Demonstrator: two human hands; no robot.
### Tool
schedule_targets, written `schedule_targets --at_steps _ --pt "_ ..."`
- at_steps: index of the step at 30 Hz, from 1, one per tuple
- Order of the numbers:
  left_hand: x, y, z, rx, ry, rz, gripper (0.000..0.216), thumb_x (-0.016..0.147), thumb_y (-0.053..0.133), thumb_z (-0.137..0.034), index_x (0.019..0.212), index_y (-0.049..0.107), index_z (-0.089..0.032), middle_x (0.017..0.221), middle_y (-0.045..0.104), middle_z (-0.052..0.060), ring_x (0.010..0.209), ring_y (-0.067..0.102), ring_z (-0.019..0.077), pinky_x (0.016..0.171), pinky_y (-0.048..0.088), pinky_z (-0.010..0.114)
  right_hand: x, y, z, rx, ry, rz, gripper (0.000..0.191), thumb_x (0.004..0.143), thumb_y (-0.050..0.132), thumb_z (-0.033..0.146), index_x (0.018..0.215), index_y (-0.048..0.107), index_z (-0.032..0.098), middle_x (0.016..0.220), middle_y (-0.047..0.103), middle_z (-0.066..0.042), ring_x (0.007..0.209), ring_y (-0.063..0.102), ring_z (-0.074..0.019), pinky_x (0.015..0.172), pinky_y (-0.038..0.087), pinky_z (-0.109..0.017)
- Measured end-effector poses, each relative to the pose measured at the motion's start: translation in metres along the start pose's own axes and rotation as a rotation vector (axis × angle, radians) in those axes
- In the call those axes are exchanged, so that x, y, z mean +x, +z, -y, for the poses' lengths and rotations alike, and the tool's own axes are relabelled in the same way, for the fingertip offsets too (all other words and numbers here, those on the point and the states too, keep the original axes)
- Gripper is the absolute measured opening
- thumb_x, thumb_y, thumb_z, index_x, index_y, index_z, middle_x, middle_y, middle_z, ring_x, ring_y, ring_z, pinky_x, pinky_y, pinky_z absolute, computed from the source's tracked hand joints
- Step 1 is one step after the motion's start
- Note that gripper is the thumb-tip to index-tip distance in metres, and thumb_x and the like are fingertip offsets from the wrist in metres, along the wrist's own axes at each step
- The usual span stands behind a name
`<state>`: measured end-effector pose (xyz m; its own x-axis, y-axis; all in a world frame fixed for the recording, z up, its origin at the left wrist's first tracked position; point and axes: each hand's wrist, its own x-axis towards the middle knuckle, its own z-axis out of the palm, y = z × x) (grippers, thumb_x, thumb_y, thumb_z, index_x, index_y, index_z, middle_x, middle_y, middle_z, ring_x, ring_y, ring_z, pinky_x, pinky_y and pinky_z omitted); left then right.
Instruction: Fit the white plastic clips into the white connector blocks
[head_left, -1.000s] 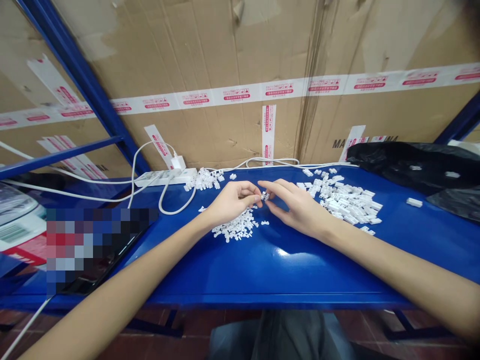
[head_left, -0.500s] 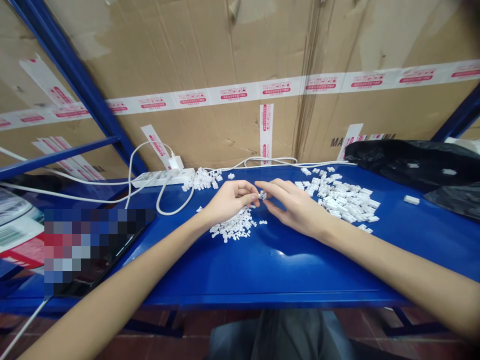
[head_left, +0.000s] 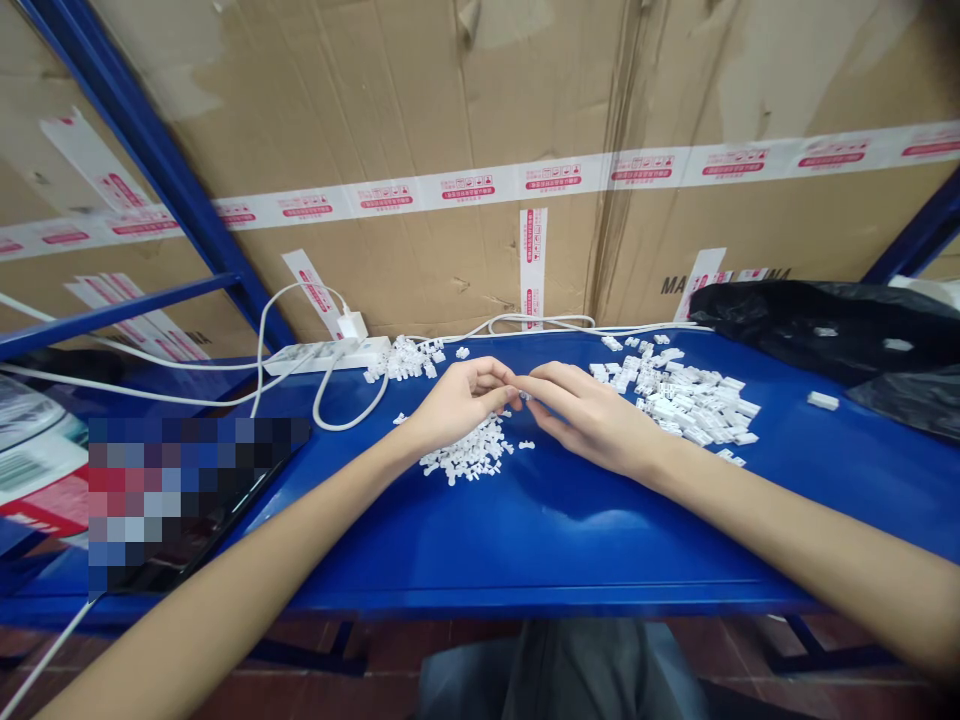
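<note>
My left hand (head_left: 466, 402) and my right hand (head_left: 592, 415) meet at the fingertips above the blue table. Pinched between them is a small white plastic piece (head_left: 526, 396), mostly covered by the fingers. Below my left hand lies a heap of tiny white plastic parts (head_left: 466, 458), partly hidden by that hand. One loose tiny part (head_left: 526, 445) rests just right of the heap. Beyond my right wrist spreads a pile of larger white plastic blocks (head_left: 701, 405). Another cluster of white pieces (head_left: 406, 358) sits farther back on the left.
A white power strip (head_left: 322, 355) with cables lies at the back left. A screen-like black device (head_left: 225, 490) is at the left, its display blurred. Black plastic bags (head_left: 787, 325) cover the right rear. Large cardboard boxes (head_left: 420, 110) stand behind the blue table (head_left: 525, 550).
The fingers of my right hand have moved slightly left and closed over the white piece, hiding more of it. My left hand has stayed nearly still.
</note>
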<state>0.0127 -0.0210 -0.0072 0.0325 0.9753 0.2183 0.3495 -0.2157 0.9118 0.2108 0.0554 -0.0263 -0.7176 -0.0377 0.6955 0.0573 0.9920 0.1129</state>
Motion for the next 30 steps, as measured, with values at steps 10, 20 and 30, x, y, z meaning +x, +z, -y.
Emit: schedule_targets --at_steps 10,20,30 --pt "-0.0011 -0.002 0.0015 -0.006 0.132 0.102 0.025 0.096 0.062 -0.033 0.111 0.066 -0.014 0.085 0.073 0.006 0.072 0.064 0.013 0.071 0.05 0.028 0.0024 -0.0055 0.0038 0.087 -0.013 -0.085 0.031 0.101 0.046 0.009 0.129 0.056 0.019 0.11 0.064 -0.011 0.098 0.066 -0.0195 0.085 0.06 -0.034" --pt "-0.0035 -0.0033 -0.0035 0.023 0.139 0.075 0.022 0.096 0.061 -0.032 0.109 0.065 -0.014 0.076 0.068 0.003 0.069 0.062 0.0126 0.069 0.05 0.027 -0.0012 -0.0039 0.0013 0.041 0.018 -0.107 0.035 0.102 0.046 0.012 0.135 0.055 0.022 0.117 0.064 -0.012 0.104 0.067 -0.0211 0.087 0.061 -0.036" --pt "-0.0063 -0.002 -0.0064 0.239 0.27 -0.038 0.017 0.093 0.063 -0.03 0.095 0.068 -0.014 0.084 0.071 0.004 0.077 0.064 0.0144 0.075 0.051 0.028 -0.0016 -0.0011 0.0018 0.012 0.026 -0.147 0.034 0.102 0.049 0.015 0.135 0.055 0.021 0.116 0.065 -0.013 0.103 0.068 -0.0214 0.085 0.061 -0.036"
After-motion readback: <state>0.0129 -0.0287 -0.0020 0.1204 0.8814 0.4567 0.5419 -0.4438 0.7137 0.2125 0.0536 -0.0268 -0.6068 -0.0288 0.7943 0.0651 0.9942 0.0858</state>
